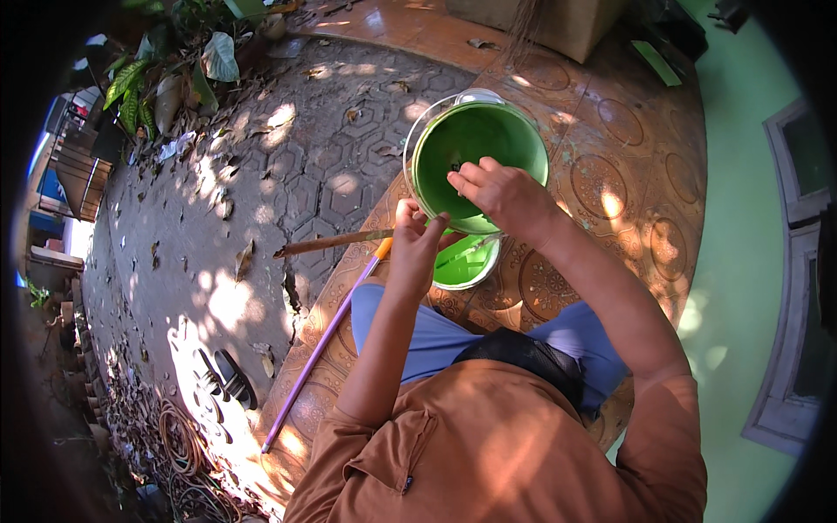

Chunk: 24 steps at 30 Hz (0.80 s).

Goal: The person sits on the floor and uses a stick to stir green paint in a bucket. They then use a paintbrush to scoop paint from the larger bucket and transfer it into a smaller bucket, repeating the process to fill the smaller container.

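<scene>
A bucket (481,131) with a green inside and a thin wire handle is tilted, its mouth facing me. My left hand (413,240) is closed on its near left rim, the thumb over the edge. My right hand (503,193) reaches into the mouth from the right, fingers pinched together. A small dark spot shows at its fingertips; what they hold, if anything, cannot be made out. Below the bucket stands a container of bright green paint (475,261), partly covered by the bucket. A wooden stick (327,243) runs up to my left hand; its far end is hidden.
A purple pole (318,349) with a yellow end lies left of my legs on the brown patterned tiles (602,183). Beyond the tile edge are grey paving (331,166), dark sandals (234,379) and a coiled hose (179,440). A green wall (741,218) rises at right; a box (558,26) stands behind.
</scene>
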Motion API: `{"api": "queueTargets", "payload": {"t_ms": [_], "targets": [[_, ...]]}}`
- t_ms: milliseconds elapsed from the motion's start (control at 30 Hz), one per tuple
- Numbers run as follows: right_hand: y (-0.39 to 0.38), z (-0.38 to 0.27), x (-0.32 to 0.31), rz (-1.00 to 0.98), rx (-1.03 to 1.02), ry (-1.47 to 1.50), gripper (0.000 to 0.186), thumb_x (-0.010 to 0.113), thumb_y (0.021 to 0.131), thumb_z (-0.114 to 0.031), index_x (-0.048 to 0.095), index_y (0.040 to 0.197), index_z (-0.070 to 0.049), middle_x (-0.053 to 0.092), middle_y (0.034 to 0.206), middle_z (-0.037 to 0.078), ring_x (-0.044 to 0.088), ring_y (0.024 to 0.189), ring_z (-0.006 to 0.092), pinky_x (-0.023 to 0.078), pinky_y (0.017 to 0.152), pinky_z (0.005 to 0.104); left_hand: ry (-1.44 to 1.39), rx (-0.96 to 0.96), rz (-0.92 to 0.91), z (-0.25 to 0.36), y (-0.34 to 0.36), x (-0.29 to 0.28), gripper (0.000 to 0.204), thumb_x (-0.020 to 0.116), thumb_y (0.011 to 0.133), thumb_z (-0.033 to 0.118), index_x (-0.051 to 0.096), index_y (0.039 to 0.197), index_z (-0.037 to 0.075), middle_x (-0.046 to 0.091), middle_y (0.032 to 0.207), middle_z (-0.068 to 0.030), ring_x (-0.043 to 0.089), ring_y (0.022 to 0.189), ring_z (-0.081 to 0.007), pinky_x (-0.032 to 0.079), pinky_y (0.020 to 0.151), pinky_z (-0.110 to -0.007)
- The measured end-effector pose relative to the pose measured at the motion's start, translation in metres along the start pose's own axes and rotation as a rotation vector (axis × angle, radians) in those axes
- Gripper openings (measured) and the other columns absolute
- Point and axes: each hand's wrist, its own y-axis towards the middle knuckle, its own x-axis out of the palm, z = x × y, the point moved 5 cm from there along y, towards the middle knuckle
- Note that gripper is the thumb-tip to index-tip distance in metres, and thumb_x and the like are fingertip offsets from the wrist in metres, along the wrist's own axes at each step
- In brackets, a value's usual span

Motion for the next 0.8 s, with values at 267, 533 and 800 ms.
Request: {"api": "queueTargets", "payload": {"t_ms": [267,533,800], "targets": [[-0.017,0.001,-0.015,-0.225,-0.206,0.135,0.019,0.063,0.082,-0.010,0.066,0.100,-0.006,0.059,0.093,0.001,0.062,0.087,0.0188,0.057,0.076,0.0309,0.003,-0.028,0.026,-0.007,0.003,-0.013,0.022,0.056,0.098,0.005,0.041,0.114,0.008,0.062,0.115,-0.0123,0.064,0.107,-0.0228,0.059,0.089,-0.043],[-0.026,0.035,-0.038,0.079,0.166,-0.071,0.028,0.064,0.088,-0.015,0.065,0.113,-0.003,0.060,0.091,0.007,0.065,0.082,0.0200,0.058,0.070,0.0318,0.074,-0.019,0.079,-0.009,0.005,-0.005,0.025,0.056,0.098,0.003,0.039,0.116,0.008,0.061,0.116,-0.0123,0.064,0.107,-0.0219,0.059,0.088,-0.042],[-0.043,0.021,0.004,-0.040,0.392,-0.132,0.020,0.058,0.092,-0.011,0.063,0.106,0.001,0.061,0.087,0.009,0.068,0.077,0.0227,0.059,0.064,0.0340,0.072,0.095,0.092,-0.012,0.002,0.005,0.024,0.055,0.098,-0.001,0.038,0.114,0.006,0.057,0.116,-0.0092,0.061,0.101,-0.0151,0.061,0.081,-0.032]]}}
